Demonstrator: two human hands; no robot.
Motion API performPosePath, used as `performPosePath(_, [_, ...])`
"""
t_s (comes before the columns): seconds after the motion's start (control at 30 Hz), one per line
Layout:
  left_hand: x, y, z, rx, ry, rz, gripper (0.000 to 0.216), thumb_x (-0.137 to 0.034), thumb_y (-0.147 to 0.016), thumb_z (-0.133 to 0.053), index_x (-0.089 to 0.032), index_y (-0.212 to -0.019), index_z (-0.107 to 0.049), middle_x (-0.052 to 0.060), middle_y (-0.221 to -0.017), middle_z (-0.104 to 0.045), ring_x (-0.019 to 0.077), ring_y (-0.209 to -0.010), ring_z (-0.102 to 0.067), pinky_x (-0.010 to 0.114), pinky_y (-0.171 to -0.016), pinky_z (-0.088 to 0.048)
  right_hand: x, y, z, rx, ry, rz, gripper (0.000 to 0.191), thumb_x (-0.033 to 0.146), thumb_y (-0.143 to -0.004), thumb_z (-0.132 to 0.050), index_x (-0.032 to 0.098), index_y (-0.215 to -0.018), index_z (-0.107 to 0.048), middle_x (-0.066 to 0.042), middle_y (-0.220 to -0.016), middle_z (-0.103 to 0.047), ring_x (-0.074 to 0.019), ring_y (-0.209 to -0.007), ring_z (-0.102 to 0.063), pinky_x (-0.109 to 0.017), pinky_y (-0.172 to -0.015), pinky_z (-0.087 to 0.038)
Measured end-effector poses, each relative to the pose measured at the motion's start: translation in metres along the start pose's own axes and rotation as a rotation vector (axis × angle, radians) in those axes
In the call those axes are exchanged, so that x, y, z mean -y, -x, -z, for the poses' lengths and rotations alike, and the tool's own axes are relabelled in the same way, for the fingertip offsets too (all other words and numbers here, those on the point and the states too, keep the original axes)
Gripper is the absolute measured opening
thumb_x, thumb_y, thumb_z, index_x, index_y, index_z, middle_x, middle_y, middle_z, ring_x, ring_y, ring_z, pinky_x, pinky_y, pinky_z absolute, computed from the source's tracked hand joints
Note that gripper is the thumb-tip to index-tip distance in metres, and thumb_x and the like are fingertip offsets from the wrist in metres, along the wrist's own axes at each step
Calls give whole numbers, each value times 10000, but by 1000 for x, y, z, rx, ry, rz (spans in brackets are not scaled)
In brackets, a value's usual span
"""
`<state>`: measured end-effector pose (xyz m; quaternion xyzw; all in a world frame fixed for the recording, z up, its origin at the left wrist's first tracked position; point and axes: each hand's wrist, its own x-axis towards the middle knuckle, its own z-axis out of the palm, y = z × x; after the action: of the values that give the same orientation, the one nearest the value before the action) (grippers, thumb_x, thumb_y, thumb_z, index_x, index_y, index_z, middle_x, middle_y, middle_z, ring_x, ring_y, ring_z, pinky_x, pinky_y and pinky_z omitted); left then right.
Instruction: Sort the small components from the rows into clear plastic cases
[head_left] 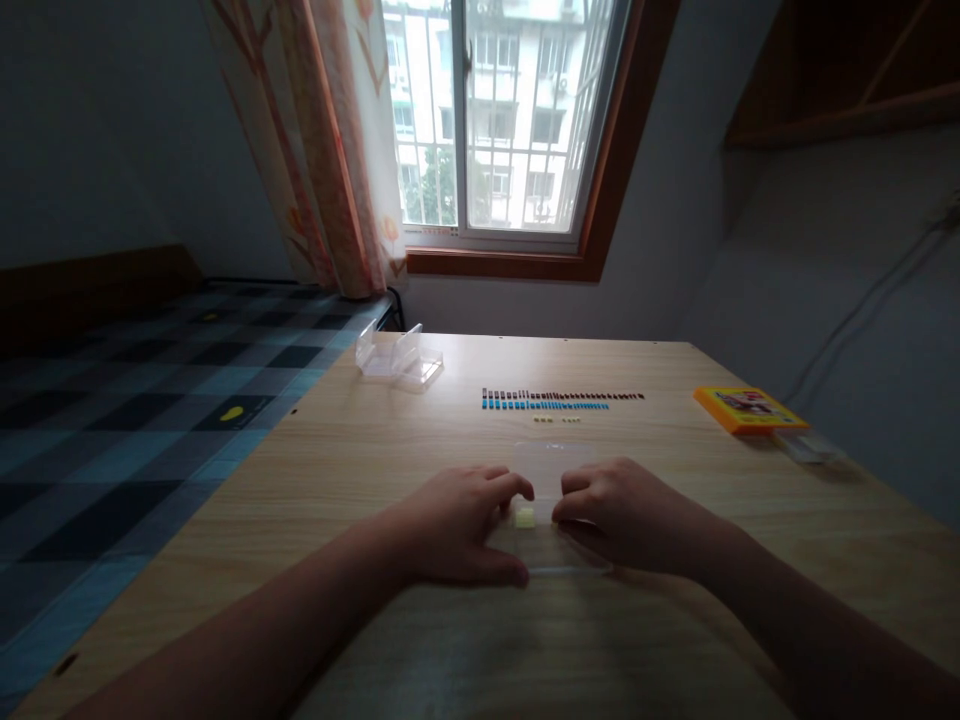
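Note:
Both my hands rest on a wooden table [375,450] over a flat clear plastic plate [551,465]. My left hand [457,525] has its fingers curled, the fingertips pressed at the plate's left side. My right hand [626,515] mirrors it on the right, fingers curled and pinched. Between the two sets of fingertips sits a small pale yellow piece [524,517]. Which hand grips it, if either, I cannot tell. Beyond the plate lie rows of tiny dark and blue pieces [559,400] in neat lines.
An open clear plastic case [397,357] stands at the table's far left. An orange box [748,410] lies at the far right with a clear packet [806,445] beside it. A bed with a checked cover [135,420] borders the table's left. A window [510,120] is behind.

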<state>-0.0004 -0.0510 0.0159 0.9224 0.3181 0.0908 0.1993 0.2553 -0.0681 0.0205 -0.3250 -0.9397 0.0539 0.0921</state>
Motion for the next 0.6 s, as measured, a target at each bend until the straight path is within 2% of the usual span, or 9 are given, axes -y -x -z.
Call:
performPosePath(0.2, [0, 0, 1, 1, 3, -6, 679, -586, -707, -818, -248, -1260, -616, 44, -1010, -707, 270, -907, -678, 339, -758, -497, 1, -2, -2, 24, 18, -10, 175, 118, -845, -637, 202, -715, -716, 24, -705, -654, -88, -566, -494, -261, -562, -266])
performPosePath(0.37, [1, 0, 0, 3, 3, -7, 686, -582, -701, -817, -248, -1265, -614, 48, -1018, -707, 272, -908, -682, 331, -749, -499, 2, -1, -1, -5, 20, -2, 195, 171, -916, -602, 220, -805, -755, 10, -734, -676, -102, -585, -536, -272, -565, -281])
performPosePath(0.6, [0, 0, 0, -2, 2, -10, 689, -564, -695, -837, -247, -1265, -615, 43, -1012, -714, 276, -912, -680, 336, -750, -495, 6, -2, -3, -6, 36, -29, 200, 188, -906, -608, 210, -748, -728, 9, -726, -683, -101, -581, -535, -277, -567, -262])
